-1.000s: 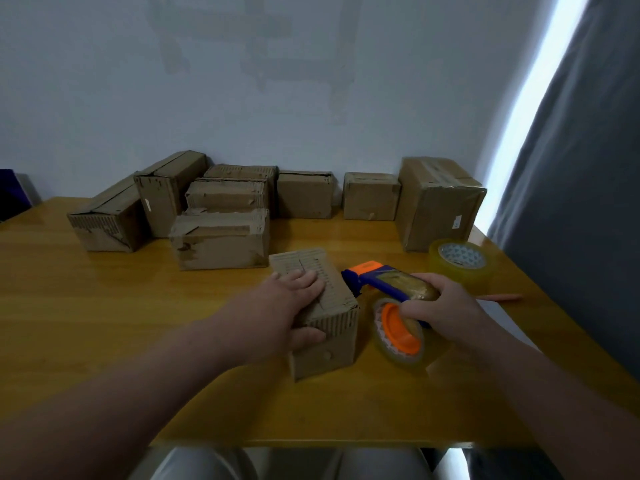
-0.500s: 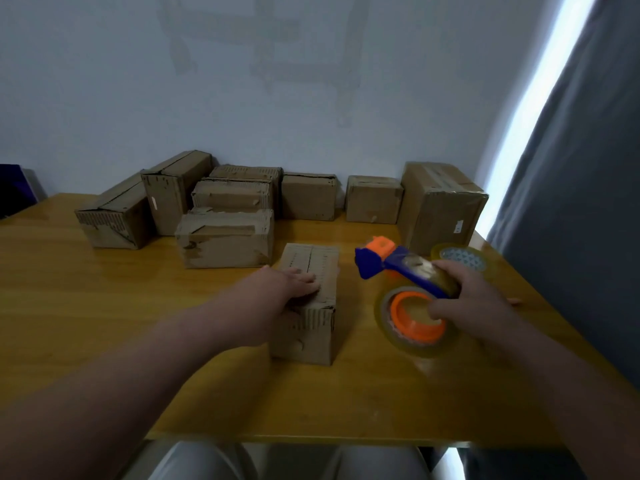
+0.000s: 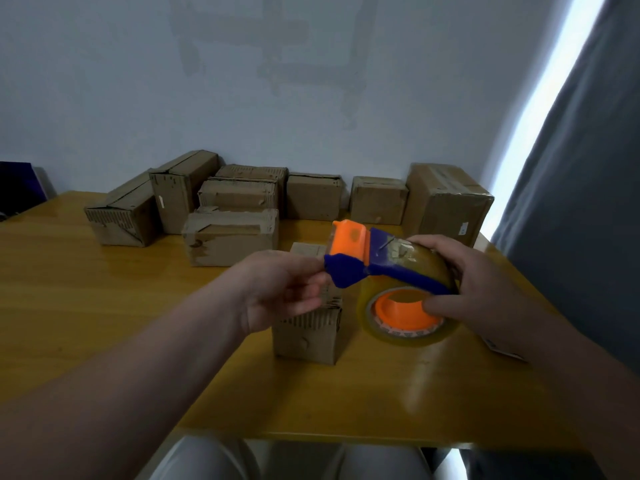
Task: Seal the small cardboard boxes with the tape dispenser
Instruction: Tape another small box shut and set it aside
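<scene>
Blue-and-orange plastic tape dispenser (image 3: 377,268), loaded with a roll of clear yellowish tape (image 3: 398,336), held in the air above the table's right half, its orange front end pointing left and away from the person. The right hand (image 3: 485,289) grips it from the right, fingers curled over the top of the roll and the thumb pressed against the orange hub. The left hand (image 3: 273,289) meets the dispenser's blue front lip with thumb and fingers drawn together; it seems to pinch the lip or the tape end there, but blur hides which. Directly below the left hand, a small worn brown cardboard box (image 3: 306,336) stands on the glossy yellow wooden table (image 3: 104,306), touched by neither hand. A cluster of similar brown cardboard boxes (image 3: 313,197) lines the table's far edge against the pale grey wall (image 3: 277,81), with a taller taped carton (image 3: 446,202) at its right end. A grey curtain (image 3: 588,220) hangs at far right.
</scene>
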`<state>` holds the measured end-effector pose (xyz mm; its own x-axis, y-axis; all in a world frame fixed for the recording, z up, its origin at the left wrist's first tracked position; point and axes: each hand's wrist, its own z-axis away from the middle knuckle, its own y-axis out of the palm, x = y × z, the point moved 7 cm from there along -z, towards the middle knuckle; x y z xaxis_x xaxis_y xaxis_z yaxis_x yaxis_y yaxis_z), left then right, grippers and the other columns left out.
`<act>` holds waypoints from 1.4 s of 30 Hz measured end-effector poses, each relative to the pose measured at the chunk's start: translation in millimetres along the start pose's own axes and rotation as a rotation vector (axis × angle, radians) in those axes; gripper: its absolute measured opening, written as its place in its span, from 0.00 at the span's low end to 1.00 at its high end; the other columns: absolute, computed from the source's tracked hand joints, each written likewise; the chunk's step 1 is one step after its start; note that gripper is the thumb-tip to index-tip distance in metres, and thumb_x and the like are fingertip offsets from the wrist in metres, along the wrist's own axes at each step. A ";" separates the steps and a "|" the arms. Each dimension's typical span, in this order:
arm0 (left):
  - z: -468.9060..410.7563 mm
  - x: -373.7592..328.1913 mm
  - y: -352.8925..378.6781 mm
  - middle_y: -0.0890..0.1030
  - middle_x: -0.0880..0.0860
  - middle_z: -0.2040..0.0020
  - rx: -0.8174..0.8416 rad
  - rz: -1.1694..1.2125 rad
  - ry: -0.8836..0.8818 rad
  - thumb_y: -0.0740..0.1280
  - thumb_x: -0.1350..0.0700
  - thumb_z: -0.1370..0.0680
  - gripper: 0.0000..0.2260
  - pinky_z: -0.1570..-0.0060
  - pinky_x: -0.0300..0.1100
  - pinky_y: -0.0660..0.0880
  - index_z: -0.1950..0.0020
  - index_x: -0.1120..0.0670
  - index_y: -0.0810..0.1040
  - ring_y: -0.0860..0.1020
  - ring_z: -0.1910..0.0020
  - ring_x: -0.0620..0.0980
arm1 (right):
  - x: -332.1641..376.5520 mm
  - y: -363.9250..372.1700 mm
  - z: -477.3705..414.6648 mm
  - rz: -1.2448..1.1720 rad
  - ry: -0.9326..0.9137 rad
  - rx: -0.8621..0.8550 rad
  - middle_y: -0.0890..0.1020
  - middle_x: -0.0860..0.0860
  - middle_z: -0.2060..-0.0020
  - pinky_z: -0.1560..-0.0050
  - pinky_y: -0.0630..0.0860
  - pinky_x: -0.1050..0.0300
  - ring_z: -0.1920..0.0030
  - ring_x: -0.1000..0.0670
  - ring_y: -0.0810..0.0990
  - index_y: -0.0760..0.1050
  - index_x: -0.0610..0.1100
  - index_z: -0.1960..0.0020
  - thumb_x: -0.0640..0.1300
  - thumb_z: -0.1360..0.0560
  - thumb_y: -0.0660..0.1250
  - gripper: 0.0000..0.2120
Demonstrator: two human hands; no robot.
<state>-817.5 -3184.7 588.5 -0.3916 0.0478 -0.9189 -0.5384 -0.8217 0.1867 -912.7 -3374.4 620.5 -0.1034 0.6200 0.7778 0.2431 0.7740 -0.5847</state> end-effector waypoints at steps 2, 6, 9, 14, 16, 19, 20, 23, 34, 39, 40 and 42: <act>-0.6 -1.6 -6.9 0.78 0.52 0.70 -0.058 -0.085 0.050 0.64 0.61 0.23 0.05 0.71 0.37 0.76 0.56 0.59 0.78 0.75 0.71 0.44 | 4.6 2.7 -2.2 0.024 -0.025 0.019 0.77 0.56 0.45 0.57 0.82 0.47 0.53 0.52 0.81 0.70 0.64 0.39 0.34 0.38 0.75 0.37; 2.4 -5.0 -21.4 0.80 0.51 0.70 -0.199 -0.274 0.131 0.65 0.60 0.23 0.06 0.68 0.39 0.74 0.59 0.58 0.78 0.77 0.69 0.45 | 15.2 10.9 -6.6 0.117 -0.031 0.137 0.79 0.58 0.50 0.61 0.82 0.48 0.57 0.49 0.82 0.67 0.74 0.42 0.34 0.35 0.74 0.39; 7.9 -8.0 -48.2 0.79 0.52 0.70 -0.295 -0.250 0.159 0.66 0.60 0.24 0.05 0.63 0.42 0.75 0.59 0.59 0.78 0.77 0.67 0.47 | 15.2 2.1 -7.0 0.155 -0.003 0.229 0.82 0.54 0.55 0.62 0.80 0.51 0.62 0.46 0.81 0.66 0.75 0.42 0.37 0.33 0.75 0.38; 12.0 7.8 -84.7 0.78 0.52 0.71 -0.427 -0.222 0.168 0.68 0.62 0.25 0.05 0.62 0.43 0.76 0.61 0.60 0.78 0.74 0.68 0.48 | 4.3 -17.9 -3.9 0.221 0.077 0.298 0.82 0.52 0.58 0.64 0.78 0.58 0.65 0.50 0.79 0.69 0.68 0.38 0.35 0.32 0.74 0.36; 9.0 17.8 -84.1 0.78 0.51 0.73 -0.448 -0.226 0.173 0.69 0.59 0.25 0.07 0.65 0.42 0.76 0.62 0.60 0.78 0.74 0.70 0.48 | 0.2 -14.7 -3.8 0.250 0.082 0.317 0.82 0.57 0.60 0.66 0.76 0.59 0.68 0.52 0.78 0.69 0.68 0.39 0.35 0.32 0.74 0.35; 5.2 24.6 -85.0 0.77 0.53 0.70 -0.502 -0.229 0.218 0.70 0.57 0.25 0.09 0.66 0.41 0.75 0.61 0.61 0.78 0.73 0.70 0.48 | -5.1 -12.2 -3.4 0.264 0.089 0.326 0.81 0.60 0.60 0.65 0.76 0.60 0.68 0.53 0.77 0.69 0.69 0.38 0.36 0.32 0.74 0.35; 4.4 25.9 -85.8 0.77 0.53 0.70 -0.517 -0.236 0.230 0.70 0.56 0.25 0.09 0.66 0.41 0.75 0.61 0.61 0.79 0.73 0.70 0.48 | -6.4 -12.4 -3.2 0.263 0.090 0.325 0.81 0.60 0.61 0.66 0.75 0.60 0.68 0.53 0.77 0.69 0.69 0.38 0.35 0.32 0.74 0.35; 2.4 28.5 -85.9 0.77 0.54 0.69 -0.536 -0.243 0.247 0.70 0.55 0.25 0.10 0.65 0.43 0.75 0.60 0.61 0.79 0.73 0.69 0.48 | -9.3 -13.1 -3.6 0.247 0.087 0.311 0.82 0.58 0.61 0.67 0.74 0.62 0.69 0.54 0.77 0.69 0.69 0.38 0.35 0.33 0.74 0.36; -8.0 48.2 -82.7 0.75 0.54 0.69 -0.517 -0.234 0.178 0.68 0.56 0.23 0.12 0.67 0.42 0.72 0.63 0.61 0.77 0.71 0.70 0.49 | -31.4 1.5 -2.4 0.176 0.100 0.306 0.82 0.51 0.58 0.66 0.76 0.61 0.63 0.46 0.79 0.71 0.70 0.41 0.31 0.34 0.74 0.38; -10.8 57.3 -77.7 0.75 0.52 0.71 -0.466 -0.175 0.138 0.68 0.55 0.23 0.11 0.67 0.42 0.74 0.63 0.59 0.76 0.70 0.71 0.48 | -36.8 6.0 1.8 0.154 0.128 0.287 0.81 0.54 0.52 0.62 0.79 0.58 0.58 0.50 0.80 0.69 0.69 0.39 0.33 0.33 0.74 0.37; -11.1 57.8 -76.9 0.75 0.52 0.70 -0.462 -0.180 0.131 0.68 0.54 0.23 0.11 0.66 0.43 0.74 0.62 0.59 0.76 0.71 0.70 0.48 | -38.2 7.2 2.6 0.158 0.127 0.292 0.80 0.54 0.51 0.62 0.79 0.59 0.58 0.51 0.80 0.68 0.69 0.38 0.33 0.33 0.74 0.38; -11.4 57.3 -75.4 0.75 0.54 0.69 -0.455 -0.202 0.120 0.67 0.54 0.22 0.11 0.66 0.44 0.75 0.61 0.59 0.76 0.72 0.69 0.49 | -40.4 9.0 4.3 0.161 0.126 0.292 0.80 0.55 0.50 0.61 0.79 0.59 0.58 0.52 0.81 0.67 0.70 0.38 0.34 0.33 0.74 0.38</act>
<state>-790.9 -3126.5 517.8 -0.2103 0.1871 -0.9596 -0.2050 -0.9681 -0.1438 -910.5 -3391.9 582.8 0.0385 0.7301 0.6822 -0.0411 0.6833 -0.7290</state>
